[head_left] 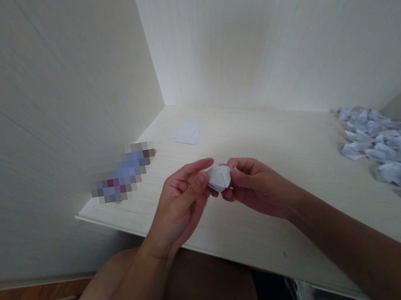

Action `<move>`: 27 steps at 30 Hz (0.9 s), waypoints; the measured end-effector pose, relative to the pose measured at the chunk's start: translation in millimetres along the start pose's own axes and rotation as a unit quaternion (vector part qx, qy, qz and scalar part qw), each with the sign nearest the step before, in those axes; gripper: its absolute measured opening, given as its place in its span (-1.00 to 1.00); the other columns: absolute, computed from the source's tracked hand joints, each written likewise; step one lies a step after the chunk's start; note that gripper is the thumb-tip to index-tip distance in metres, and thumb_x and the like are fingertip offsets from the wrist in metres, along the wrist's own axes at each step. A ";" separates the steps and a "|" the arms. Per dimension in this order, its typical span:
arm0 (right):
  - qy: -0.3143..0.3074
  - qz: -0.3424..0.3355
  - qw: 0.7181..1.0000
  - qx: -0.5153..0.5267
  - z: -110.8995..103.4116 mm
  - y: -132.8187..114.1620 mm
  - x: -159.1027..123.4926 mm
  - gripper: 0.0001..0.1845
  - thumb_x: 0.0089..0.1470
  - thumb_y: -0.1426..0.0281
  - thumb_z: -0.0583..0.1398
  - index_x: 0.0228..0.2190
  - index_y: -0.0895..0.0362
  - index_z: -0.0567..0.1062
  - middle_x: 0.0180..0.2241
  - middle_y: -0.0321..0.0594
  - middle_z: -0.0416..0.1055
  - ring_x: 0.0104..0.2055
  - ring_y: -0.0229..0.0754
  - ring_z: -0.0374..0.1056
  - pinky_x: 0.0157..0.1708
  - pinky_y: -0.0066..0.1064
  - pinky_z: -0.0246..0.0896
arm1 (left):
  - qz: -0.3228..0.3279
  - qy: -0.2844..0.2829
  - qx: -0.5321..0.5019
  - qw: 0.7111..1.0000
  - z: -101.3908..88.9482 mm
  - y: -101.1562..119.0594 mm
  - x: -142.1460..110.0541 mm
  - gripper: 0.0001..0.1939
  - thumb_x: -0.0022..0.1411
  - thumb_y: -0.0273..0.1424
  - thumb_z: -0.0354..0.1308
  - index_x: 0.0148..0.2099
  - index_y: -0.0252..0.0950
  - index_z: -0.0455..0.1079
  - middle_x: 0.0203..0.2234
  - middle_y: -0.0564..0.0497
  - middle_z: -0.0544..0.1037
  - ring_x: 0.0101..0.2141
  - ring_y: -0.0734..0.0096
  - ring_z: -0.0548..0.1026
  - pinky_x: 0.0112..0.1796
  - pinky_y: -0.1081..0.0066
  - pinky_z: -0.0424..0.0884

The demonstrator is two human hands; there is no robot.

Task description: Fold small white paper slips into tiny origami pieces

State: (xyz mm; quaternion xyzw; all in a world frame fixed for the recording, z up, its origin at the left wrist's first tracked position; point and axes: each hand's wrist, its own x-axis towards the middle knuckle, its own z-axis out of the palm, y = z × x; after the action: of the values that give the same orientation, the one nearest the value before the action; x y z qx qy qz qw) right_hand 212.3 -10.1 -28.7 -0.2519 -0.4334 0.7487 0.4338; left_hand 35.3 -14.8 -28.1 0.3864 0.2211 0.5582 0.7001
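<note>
A small folded piece of white paper (219,178) is held up over the near part of the table, between my two hands. My left hand (183,199) pinches its left end between thumb and fingers, with the index finger stretched along above it. On the other end, the thumb and curled fingers of my right hand (249,177) are closed. Creases and a folded flap show on the paper's near face. The fingertips behind it are partly hidden.
Flat white paper sheets (187,133) lie toward the back of the white table (276,142). A blurred-out bluish object (126,175) lies along the left wall. Many folded white paper pieces (396,148) are heaped along the right side. Walls rise at the left and back.
</note>
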 end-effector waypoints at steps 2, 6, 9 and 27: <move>-0.003 0.004 1.000 -0.001 1.5 -1.3 -1.0 -0.61 0.00 0.09 0.49 -0.45 0.11 0.54 -0.48 -0.31 0.50 -0.45 -0.32 0.31 -0.42 -0.47 0.18 | -0.017 -0.004 -0.008 1.000 -1.9 1.0 -0.1 -0.70 0.08 -0.25 0.54 -0.14 -0.20 0.67 -0.45 0.03 0.63 -0.46 0.48 0.48 -0.40 0.46 0.42; 0.005 0.010 1.000 0.017 5.3 -3.6 -1.8 -0.64 -0.04 0.15 0.53 -0.44 0.10 0.56 -0.52 -0.34 0.52 -0.49 -0.33 0.33 -0.48 -0.50 0.15 | -0.043 -0.006 -0.021 0.999 -4.5 2.8 -0.7 -0.69 0.06 -0.25 0.56 -0.15 -0.19 0.67 -0.42 0.01 0.64 -0.46 0.46 0.50 -0.47 0.49 0.40; 0.012 0.009 0.999 0.037 7.1 -4.7 -1.7 -0.70 -0.07 0.25 0.55 -0.40 0.09 0.60 -0.52 -0.38 0.52 -0.51 -0.36 0.37 -0.50 -0.53 0.16 | -0.064 -0.014 -0.028 0.997 -4.4 4.5 -1.9 -0.70 0.00 -0.27 0.58 -0.19 -0.16 0.69 -0.42 0.01 0.63 -0.46 0.47 0.51 -0.50 0.53 0.40; -0.141 0.047 0.987 0.066 -2.8 4.5 -2.4 -0.74 -0.02 0.34 0.52 -0.35 0.12 0.59 -0.53 -0.40 0.57 -0.62 -0.43 0.30 -0.61 -0.61 0.15 | -0.080 -0.171 0.116 0.975 -12.6 25.7 -16.1 -0.77 0.15 -0.42 0.50 -0.10 -0.14 0.71 -0.36 -0.08 0.73 -0.46 0.45 0.61 -0.46 0.56 0.50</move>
State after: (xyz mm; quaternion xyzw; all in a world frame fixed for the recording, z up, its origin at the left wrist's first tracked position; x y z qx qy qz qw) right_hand 213.6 -12.0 -34.0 -0.1347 -0.4276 0.8233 0.3483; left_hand 5.8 -24.4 -17.5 0.5357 0.1917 0.3962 0.7206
